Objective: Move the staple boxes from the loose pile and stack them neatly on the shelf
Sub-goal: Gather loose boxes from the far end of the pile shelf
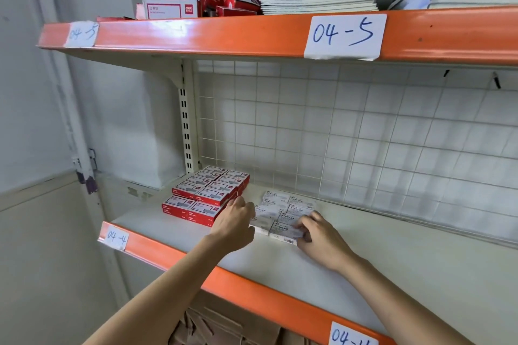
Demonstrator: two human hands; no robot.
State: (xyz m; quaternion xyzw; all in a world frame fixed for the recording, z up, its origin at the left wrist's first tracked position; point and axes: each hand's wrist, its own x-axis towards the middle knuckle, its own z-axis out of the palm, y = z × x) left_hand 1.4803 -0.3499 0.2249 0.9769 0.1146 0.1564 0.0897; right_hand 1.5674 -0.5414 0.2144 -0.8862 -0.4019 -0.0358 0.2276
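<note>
White staple boxes [283, 213] lay flat in neat rows on the shelf [364, 274], just beside a tidy stack of red staple boxes [206, 196]. The right hand [319, 235] pinched the front white box. The left hand [234, 221] touched the rows' left edge with curled fingers; its grip was hidden. More red boxes [201, 3] sat jumbled on the upper shelf [224, 33] beside notebooks [319, 0].
</note>
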